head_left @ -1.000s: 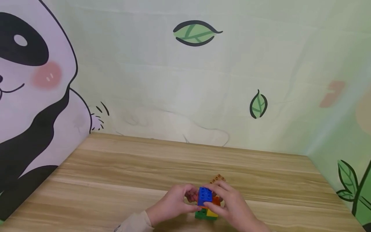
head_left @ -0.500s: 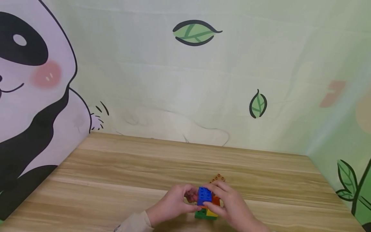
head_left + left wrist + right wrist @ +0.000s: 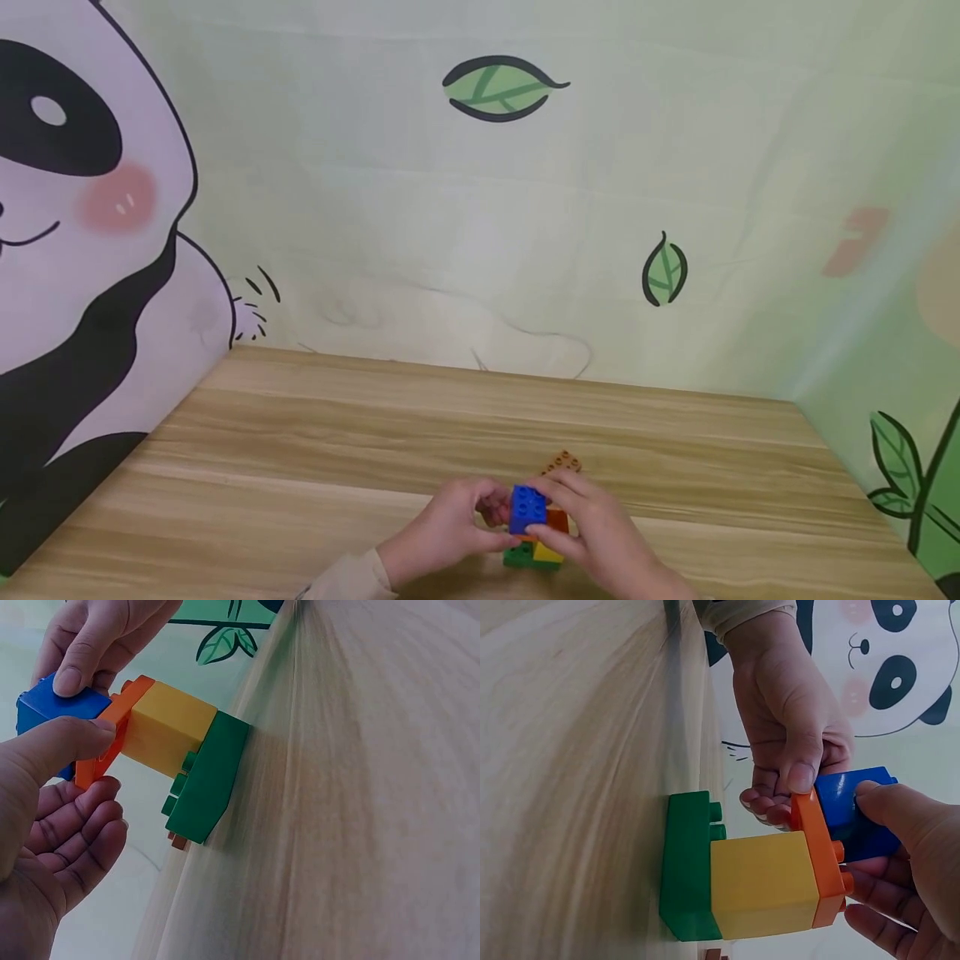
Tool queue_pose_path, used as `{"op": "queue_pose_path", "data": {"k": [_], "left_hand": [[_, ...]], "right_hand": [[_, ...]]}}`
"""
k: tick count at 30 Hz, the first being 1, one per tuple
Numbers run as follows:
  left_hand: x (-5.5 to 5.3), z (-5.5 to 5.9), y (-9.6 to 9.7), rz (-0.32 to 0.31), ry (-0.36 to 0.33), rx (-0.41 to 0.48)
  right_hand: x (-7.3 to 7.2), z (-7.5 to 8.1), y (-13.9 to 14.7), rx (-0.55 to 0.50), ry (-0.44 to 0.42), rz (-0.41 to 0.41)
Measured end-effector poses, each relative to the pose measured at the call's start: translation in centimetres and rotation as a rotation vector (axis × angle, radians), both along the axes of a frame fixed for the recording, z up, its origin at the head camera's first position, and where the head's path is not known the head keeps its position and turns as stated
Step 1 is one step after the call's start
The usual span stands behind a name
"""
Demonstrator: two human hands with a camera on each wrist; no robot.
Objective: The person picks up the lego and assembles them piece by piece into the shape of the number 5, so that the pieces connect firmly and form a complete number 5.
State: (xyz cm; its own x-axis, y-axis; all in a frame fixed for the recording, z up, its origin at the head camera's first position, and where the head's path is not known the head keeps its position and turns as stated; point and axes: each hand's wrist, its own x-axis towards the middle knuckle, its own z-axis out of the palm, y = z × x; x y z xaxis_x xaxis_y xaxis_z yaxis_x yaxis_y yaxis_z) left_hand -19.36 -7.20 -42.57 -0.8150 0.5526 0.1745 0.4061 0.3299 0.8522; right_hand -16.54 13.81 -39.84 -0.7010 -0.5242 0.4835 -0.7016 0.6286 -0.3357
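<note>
A blue toy building brick [image 3: 528, 509] sits at one end of a flat orange brick [image 3: 819, 862]; whether it is fully pressed down I cannot tell. Below the orange piece is a yellow brick [image 3: 765, 883], standing on a green base brick [image 3: 210, 780] that rests on the table. My right hand [image 3: 607, 533] pinches the blue brick between thumb and fingers. The left hand [image 3: 442, 529] grips the end of the orange brick, thumb on its near edge and fingertips at the far side. Several orange studs [image 3: 847, 882] show beside the blue brick.
Behind the hands, a brown studded piece [image 3: 564, 462] lies on the wooden table [image 3: 337, 417]. A cloth backdrop [image 3: 360, 208] with leaves and a panda [image 3: 82, 208] rises at the back and sides.
The hands and bricks hold almost the same pose. Only the head view has shifted slightly.
</note>
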Motion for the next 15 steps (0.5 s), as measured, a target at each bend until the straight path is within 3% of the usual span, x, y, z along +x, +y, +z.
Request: {"op": "queue_pose_path", "data": {"k": [15], "left_hand": [[0.1,-0.2,0.0,-0.004,0.018,0.007]], "right_hand": [[-0.09,-0.5,0.03,-0.033,0.033,0.034]]}}
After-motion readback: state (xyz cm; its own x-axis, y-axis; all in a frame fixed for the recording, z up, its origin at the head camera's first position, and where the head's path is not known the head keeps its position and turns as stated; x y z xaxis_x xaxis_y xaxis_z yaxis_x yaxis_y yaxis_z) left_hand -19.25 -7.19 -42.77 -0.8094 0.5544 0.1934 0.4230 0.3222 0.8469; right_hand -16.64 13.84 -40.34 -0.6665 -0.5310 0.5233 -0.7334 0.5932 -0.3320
